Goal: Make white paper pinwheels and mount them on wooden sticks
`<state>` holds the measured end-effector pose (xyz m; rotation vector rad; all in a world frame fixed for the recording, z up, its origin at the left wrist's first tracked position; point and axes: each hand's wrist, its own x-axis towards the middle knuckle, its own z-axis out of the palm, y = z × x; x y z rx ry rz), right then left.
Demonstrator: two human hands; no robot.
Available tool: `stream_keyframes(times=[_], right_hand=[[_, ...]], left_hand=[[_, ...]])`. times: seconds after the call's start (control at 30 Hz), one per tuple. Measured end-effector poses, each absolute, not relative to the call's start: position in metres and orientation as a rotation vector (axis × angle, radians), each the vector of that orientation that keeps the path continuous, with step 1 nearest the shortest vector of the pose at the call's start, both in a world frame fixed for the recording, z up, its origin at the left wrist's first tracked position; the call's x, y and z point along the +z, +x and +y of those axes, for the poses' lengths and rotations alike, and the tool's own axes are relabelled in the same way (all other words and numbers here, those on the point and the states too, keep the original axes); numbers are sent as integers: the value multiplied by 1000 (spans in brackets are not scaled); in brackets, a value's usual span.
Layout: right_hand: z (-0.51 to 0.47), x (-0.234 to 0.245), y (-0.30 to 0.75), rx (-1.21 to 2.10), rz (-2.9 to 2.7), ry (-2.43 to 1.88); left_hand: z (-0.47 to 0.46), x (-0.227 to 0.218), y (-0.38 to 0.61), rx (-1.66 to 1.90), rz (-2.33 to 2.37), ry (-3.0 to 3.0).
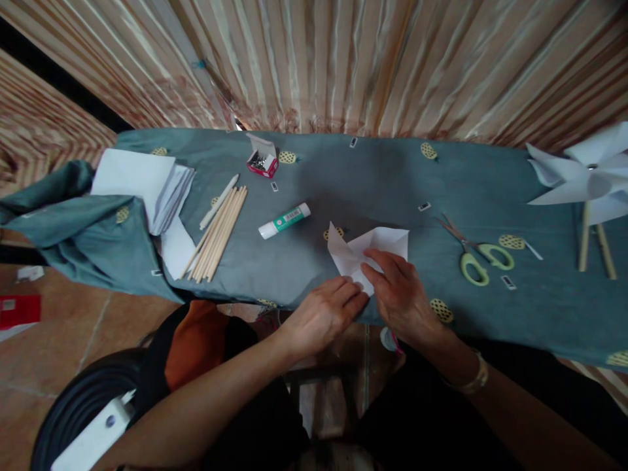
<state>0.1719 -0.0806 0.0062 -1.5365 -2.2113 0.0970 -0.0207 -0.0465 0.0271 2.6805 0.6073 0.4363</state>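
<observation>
A white paper pinwheel (349,258), partly folded, lies near the front edge of the cloth-covered table. My left hand (324,311) is closed on its lower left edge, fingers bent over the paper. From the right, my right hand (400,294) grips the paper with its thumb and fingers, close to the left fingertips. The hands hide the pinwheel's lower part. A green and white glue stick (285,220) lies to the left of the paper. On the right rest scissors with light green handles (475,252), blades parted.
Thin wooden sticks (216,239) and a white pencil-like stick (219,201) lie left, beside stacked white paper (135,180). A small open red box (262,163) holds metal pins. Finished white pinwheels (589,173) on sticks lie far right. A striped curtain (314,65) hangs behind.
</observation>
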Motion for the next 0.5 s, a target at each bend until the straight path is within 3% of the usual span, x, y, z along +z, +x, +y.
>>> stream_keyframes(times=[0.2,0.5], right_hand=[[-77,6,172,19,-2233,-1502],[-57,19,223,198,-1889,-1677]], left_hand=[[-45,27,-20,383,601,2717],[-42,32,-25,405,572,2787]])
